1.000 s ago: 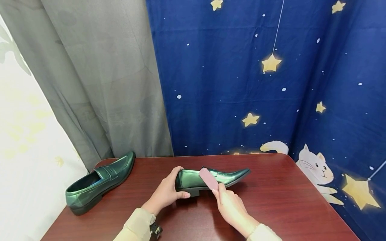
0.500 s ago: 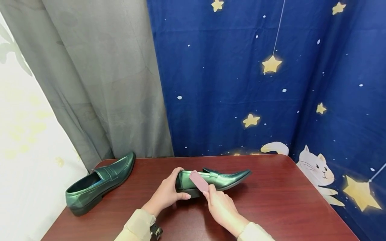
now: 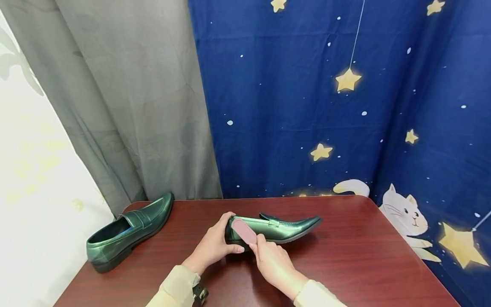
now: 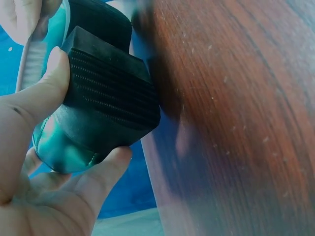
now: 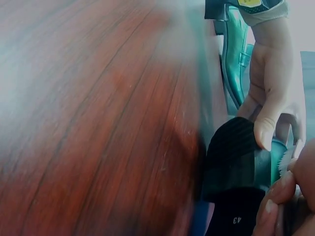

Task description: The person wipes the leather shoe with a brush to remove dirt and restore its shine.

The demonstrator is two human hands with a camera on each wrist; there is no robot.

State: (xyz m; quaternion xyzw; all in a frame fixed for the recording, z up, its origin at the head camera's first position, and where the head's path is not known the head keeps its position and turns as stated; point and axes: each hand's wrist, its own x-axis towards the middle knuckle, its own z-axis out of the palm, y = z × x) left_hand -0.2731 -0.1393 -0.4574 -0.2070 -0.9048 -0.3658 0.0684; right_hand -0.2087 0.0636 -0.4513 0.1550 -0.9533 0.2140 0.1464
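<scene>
A green loafer (image 3: 285, 230) is held by its heel in my left hand (image 3: 212, 244), toe pointing right. In the left wrist view, thumb and fingers wrap the back of the shoe around its black ribbed heel (image 4: 110, 83). My right hand (image 3: 273, 261) grips a pink-backed brush (image 3: 244, 231) against the shoe's near side, close to the heel. White bristles (image 5: 284, 160) face the green upper in the right wrist view. The brush handle is mostly hidden inside my right hand.
A second green loafer (image 3: 128, 232) stands at the left end of the reddish-brown table (image 3: 364, 256). Behind the table hang a grey curtain (image 3: 145, 106) and a blue star-patterned curtain (image 3: 284, 106).
My right hand has slid the brush leftward along the shoe's side, from near the strap to the heel. The left hand keeps its hold on the heel.
</scene>
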